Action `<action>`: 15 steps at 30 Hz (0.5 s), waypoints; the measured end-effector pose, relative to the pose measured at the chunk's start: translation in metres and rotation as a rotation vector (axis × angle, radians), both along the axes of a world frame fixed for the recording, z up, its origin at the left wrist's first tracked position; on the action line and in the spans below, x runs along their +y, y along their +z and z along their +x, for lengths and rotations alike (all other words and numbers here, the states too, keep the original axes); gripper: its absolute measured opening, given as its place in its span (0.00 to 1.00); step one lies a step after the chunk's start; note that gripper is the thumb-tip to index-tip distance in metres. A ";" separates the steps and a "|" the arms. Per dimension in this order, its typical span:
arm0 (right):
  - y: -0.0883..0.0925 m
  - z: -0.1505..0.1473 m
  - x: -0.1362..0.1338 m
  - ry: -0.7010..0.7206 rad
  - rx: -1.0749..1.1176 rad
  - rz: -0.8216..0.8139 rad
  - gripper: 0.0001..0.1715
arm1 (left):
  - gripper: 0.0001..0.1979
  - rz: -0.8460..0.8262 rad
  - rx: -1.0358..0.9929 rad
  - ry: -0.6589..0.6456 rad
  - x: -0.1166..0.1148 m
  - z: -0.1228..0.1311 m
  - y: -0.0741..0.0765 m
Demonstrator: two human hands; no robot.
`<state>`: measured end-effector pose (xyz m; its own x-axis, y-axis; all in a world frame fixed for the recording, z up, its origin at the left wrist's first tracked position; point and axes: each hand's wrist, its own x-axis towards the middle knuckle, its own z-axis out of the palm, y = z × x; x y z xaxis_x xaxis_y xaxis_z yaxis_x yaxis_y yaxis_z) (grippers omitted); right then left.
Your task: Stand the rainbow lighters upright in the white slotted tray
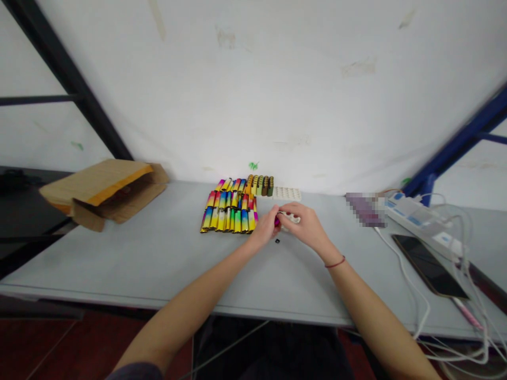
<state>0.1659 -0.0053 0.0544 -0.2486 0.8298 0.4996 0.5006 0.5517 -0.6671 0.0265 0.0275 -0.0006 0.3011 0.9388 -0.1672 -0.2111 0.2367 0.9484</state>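
Forearms [209, 287] slanting inward; L hand [264, 228] pinching magenta pc [277, 222], R hand [304, 222] crowding its rt side; can't tell R grip, pc axis.

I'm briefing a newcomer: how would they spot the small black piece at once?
On the grey tabletop, find where the left hand and right hand meet. Just below them in the picture lies the small black piece, dark and lone, unlike the shiny, multicoloured pieces in rows.

Two hands [264, 228] [306, 224], three rows of shiny tubes [229, 220], one cardboard box [113, 182]
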 end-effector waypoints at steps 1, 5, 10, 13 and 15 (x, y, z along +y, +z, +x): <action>0.000 0.000 0.000 -0.006 -0.025 0.030 0.11 | 0.31 0.016 0.020 0.010 0.001 0.000 -0.001; -0.003 -0.002 0.002 -0.026 0.038 -0.045 0.12 | 0.31 0.071 0.073 0.009 0.001 0.000 -0.001; -0.007 -0.004 0.003 -0.015 0.155 -0.142 0.14 | 0.30 0.114 0.107 -0.009 -0.003 -0.001 0.003; -0.006 -0.002 0.003 0.001 0.144 -0.147 0.14 | 0.30 0.156 0.131 -0.019 -0.005 -0.002 0.005; -0.006 -0.002 0.004 -0.003 0.174 -0.178 0.15 | 0.31 0.177 0.139 -0.043 -0.005 -0.001 0.006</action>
<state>0.1640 -0.0010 0.0483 -0.1686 0.9090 0.3811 0.3709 0.4167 -0.8299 0.0250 0.0223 0.0050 0.3271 0.9440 -0.0432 -0.0690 0.0695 0.9952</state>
